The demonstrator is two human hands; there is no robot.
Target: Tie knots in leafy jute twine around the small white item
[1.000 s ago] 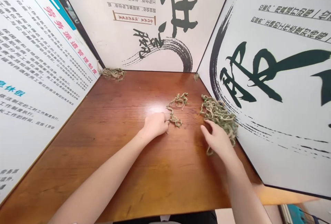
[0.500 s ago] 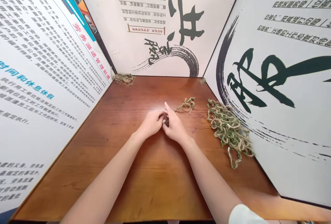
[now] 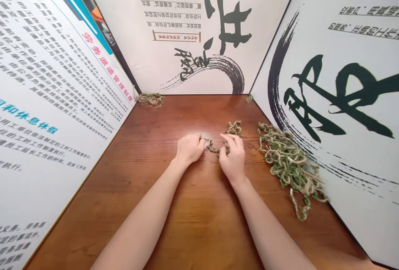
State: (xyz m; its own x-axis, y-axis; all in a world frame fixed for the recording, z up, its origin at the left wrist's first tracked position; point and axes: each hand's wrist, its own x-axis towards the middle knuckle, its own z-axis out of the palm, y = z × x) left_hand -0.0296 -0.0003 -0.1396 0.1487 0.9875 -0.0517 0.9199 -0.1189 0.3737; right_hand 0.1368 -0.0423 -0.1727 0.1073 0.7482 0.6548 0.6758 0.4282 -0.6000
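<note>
A green-and-tan twine cord (image 3: 212,147) runs between my two hands, just over the wooden table (image 3: 162,203). My left hand (image 3: 190,148) is closed, pinching one end between thumb and fingers. Farther along the cord, my right hand (image 3: 233,155) has its fingers curled round it, with the index finger lifted partly away. A small bunch of the same cord (image 3: 234,127) lies just beyond my right hand; whether it joins the held length I cannot tell.
At the right lies a large tangled heap of twine (image 3: 289,162) along the right panel (image 3: 349,145). Smaller bits of twine (image 3: 150,100) sit in the far left corner, and a little tuft (image 3: 249,99) in the far right corner. Printed panels stand on three sides.
My hands were close together and have moved apart, the right one going right. A length of twine now shows between them. The camera view has shifted slightly.
</note>
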